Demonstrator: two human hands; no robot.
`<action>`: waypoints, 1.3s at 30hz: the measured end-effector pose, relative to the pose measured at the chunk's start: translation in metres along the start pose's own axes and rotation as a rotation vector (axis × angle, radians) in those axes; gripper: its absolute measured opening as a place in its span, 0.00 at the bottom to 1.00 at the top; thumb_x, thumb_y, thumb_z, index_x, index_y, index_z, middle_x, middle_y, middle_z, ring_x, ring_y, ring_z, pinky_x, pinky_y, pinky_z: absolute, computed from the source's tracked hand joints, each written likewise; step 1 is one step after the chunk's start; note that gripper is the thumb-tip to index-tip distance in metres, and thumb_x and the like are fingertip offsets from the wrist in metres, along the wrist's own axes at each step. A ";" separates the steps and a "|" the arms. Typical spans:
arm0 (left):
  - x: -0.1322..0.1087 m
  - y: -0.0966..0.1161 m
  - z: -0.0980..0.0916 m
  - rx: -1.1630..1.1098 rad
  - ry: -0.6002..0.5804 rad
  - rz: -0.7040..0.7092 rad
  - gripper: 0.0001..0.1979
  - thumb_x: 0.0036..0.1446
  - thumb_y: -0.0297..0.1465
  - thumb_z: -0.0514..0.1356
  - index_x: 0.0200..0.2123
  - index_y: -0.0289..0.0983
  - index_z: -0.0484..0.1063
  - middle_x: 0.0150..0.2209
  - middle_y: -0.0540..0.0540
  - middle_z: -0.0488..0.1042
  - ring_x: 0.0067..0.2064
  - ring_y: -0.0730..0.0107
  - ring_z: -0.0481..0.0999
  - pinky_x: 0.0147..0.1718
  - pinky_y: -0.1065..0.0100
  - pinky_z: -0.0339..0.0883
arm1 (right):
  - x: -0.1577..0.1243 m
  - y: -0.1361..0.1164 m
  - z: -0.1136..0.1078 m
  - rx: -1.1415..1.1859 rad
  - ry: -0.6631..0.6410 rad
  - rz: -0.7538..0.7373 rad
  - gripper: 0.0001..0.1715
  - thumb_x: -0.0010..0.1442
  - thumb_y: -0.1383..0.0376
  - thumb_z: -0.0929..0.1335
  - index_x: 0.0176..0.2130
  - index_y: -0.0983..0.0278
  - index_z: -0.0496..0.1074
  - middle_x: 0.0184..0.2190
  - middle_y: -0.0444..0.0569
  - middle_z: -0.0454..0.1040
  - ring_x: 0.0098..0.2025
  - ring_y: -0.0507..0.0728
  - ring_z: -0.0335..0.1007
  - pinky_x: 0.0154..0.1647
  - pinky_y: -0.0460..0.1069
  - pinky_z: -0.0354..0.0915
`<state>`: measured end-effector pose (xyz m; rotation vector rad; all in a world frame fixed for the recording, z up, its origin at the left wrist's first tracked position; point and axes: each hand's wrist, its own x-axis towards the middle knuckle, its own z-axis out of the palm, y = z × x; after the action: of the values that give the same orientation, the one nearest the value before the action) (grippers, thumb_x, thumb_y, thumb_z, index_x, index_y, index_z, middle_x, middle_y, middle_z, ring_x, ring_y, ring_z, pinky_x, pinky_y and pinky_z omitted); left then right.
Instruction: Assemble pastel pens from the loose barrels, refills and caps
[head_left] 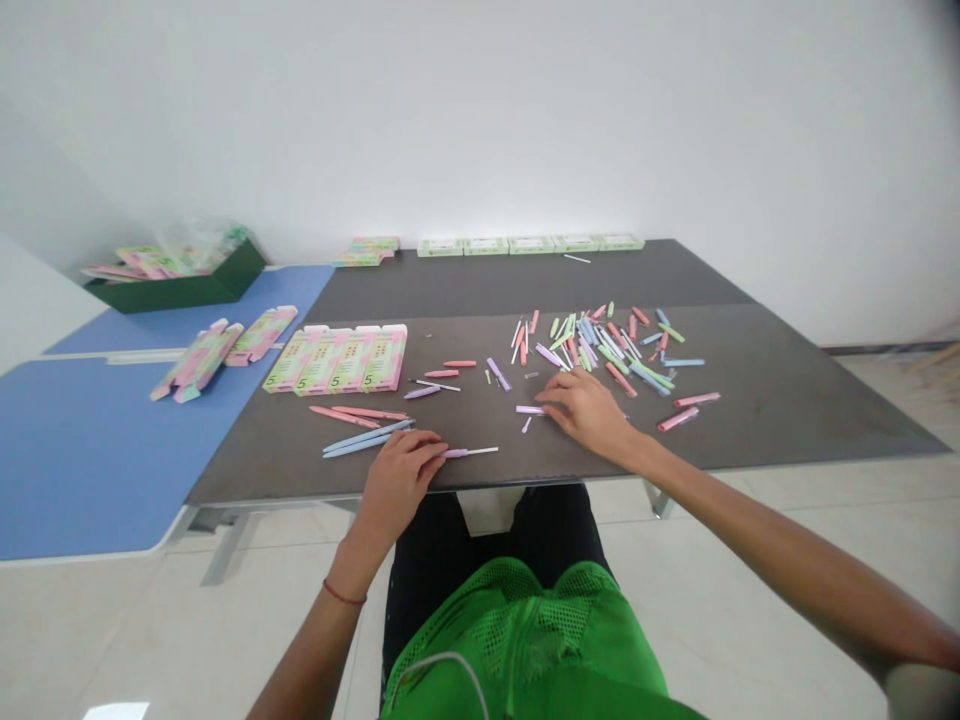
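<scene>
Near the table's front edge, my left hand (409,457) is closed on a purple pen barrel (454,453) with a white refill (484,450) sticking out to the right. My right hand (581,405) has its fingertips together on one end of a purple pen part (529,410) on the tabletop. Just below that lies a small pale purple piece (526,425). Left of my left hand rest blue pens (360,440) and pink pens (352,415). Beyond my right hand spreads a pile of pink, green, blue and purple pen parts (592,345).
Several printed pen boxes (337,360) lie in a row at left, with folded cartons (199,360) beside them. A green tray (180,285) holding cartons and plastic stands on the blue table (97,430). More boxes (531,246) line the wall side of the dark table (600,280).
</scene>
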<state>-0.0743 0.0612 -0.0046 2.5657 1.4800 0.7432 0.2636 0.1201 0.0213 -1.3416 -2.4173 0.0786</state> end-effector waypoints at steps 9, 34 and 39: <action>0.010 0.025 -0.011 0.117 0.001 0.003 0.16 0.73 0.30 0.54 0.58 0.37 0.76 0.56 0.39 0.77 0.56 0.51 0.74 0.58 0.47 0.69 | 0.010 0.002 0.016 -0.060 -0.125 -0.018 0.13 0.71 0.67 0.67 0.39 0.67 0.81 0.42 0.57 0.79 0.47 0.63 0.67 0.48 0.54 0.61; 0.092 0.092 0.013 0.208 -0.058 -0.171 0.06 0.70 0.27 0.56 0.41 0.38 0.74 0.34 0.44 0.79 0.33 0.61 0.78 0.31 0.66 0.63 | -0.047 -0.020 -0.018 -0.057 -0.144 0.064 0.09 0.68 0.71 0.67 0.38 0.65 0.78 0.39 0.54 0.78 0.42 0.62 0.73 0.43 0.53 0.65; 0.086 0.080 -0.004 -0.037 0.062 -0.124 0.05 0.63 0.24 0.61 0.36 0.39 0.74 0.30 0.49 0.80 0.32 0.65 0.79 0.34 0.68 0.65 | -0.022 -0.029 -0.014 -0.212 -0.254 0.053 0.10 0.69 0.67 0.68 0.39 0.65 0.79 0.40 0.58 0.78 0.44 0.64 0.72 0.45 0.55 0.64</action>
<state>0.0228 0.0902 0.0550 2.4188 1.6109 0.8323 0.2556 0.0844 0.0349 -1.5733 -2.6622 0.0073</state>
